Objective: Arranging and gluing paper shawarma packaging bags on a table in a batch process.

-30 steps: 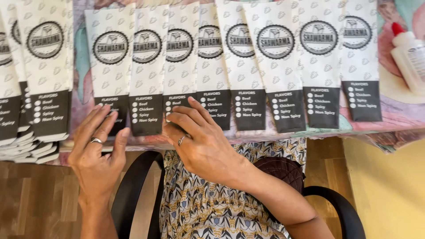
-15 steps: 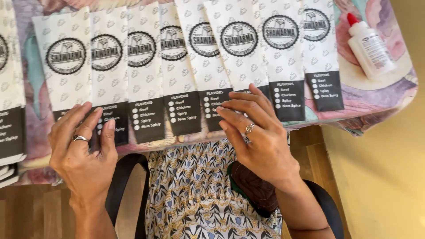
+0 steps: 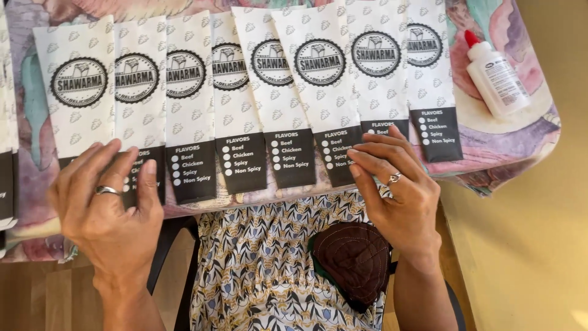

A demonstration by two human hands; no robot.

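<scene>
Since half a second ago, when near the row's middle, right hand now further right, fingers flat and slightly spread on the bag ends there; left hand likewise flat on the leftmost paper bags. Probably evening up the row. Long axes near-to-far, dark printed ends nearest, along the table's near edge.

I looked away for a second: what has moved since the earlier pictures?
The right hand slid rightward along the row of paper sleeves, from beside the left hand to the far end. The left hand stayed on the leftmost sleeves; the glue bottle stayed put.
</scene>
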